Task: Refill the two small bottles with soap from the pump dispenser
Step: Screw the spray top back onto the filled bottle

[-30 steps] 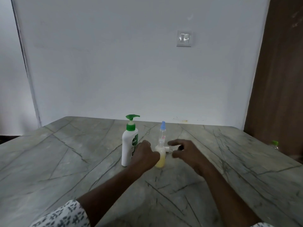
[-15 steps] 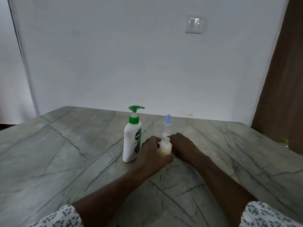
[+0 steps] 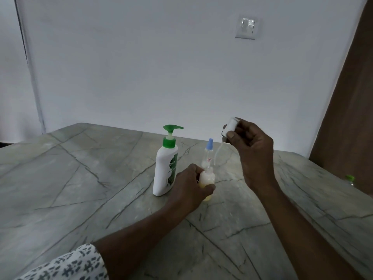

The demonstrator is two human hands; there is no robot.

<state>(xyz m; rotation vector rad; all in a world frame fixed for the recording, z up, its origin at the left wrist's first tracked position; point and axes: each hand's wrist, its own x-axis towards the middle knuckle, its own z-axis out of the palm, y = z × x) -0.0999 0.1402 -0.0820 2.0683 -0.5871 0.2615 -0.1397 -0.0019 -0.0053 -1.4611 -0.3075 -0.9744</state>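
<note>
In the head view, the left hand sits just below the centre of the frame. Its grip is curled round the small open bottle, with the thumb across the front near the base and the fingers wrapped behind. That bottle stands upright on the grey veined surface; its bare neck rises above the hand, and pale yellowish liquid shows in its lower part. The right hand is raised right of centre, clear of the surface, its grip pinching a white spray cap between thumb and fingertips. A thin clear dip tube curves down from the cap and ends just beside the open neck, on its right; whether it touches cannot be told. The blue-capped bottle stands upright directly behind the held one, partly hidden by it. The white pump dispenser, with its green pump head pointing right, stands just left of the left hand. A wall switch is at the upper right, a brown wooden panel runs down the right edge, and a patterned sleeve shows at the lower left.
</note>
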